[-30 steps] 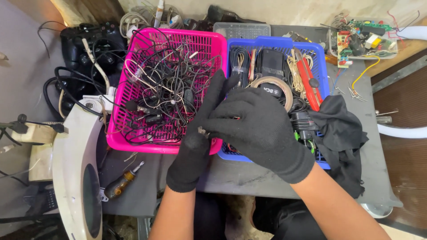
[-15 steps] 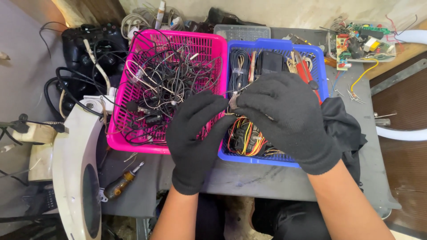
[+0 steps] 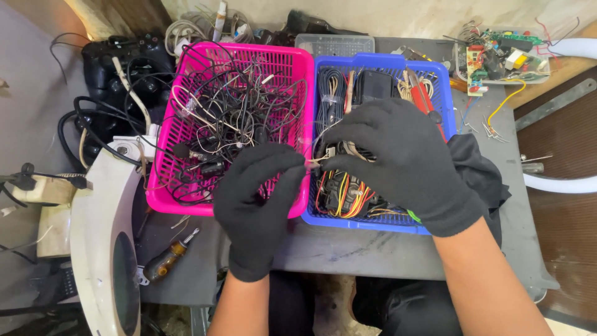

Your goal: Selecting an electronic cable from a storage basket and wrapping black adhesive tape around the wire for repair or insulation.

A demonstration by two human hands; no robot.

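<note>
**Hands drawn apart over the two baskets, a thin wire pinched between them**

We see our left hand [image 3: 258, 202] closed in a pinch on one end of a thin pale wire [image 3: 317, 160], and our right hand [image 3: 404, 165] pinching the other end just beside it. The wire sits above the seam where the pink basket [image 3: 165, 155] meets the blue basket [image 3: 385, 62].

A second ago both hands were bunched together low over the blue basket, hiding its near half. Now they have come up and slightly to the left, and the bundle of orange and red wires [image 3: 342, 199] at the near end of the blue basket shows again. We judge that the small piece has been lifted out of the blue basket and is being handled between the fingertips.

On the near left a screwdriver [image 3: 168, 258] lies on the grey table [image 3: 373, 255]. A black cloth [image 3: 482, 180] lies to the right of the blue basket, and a circuit board [image 3: 497, 59] lies far right.
</note>
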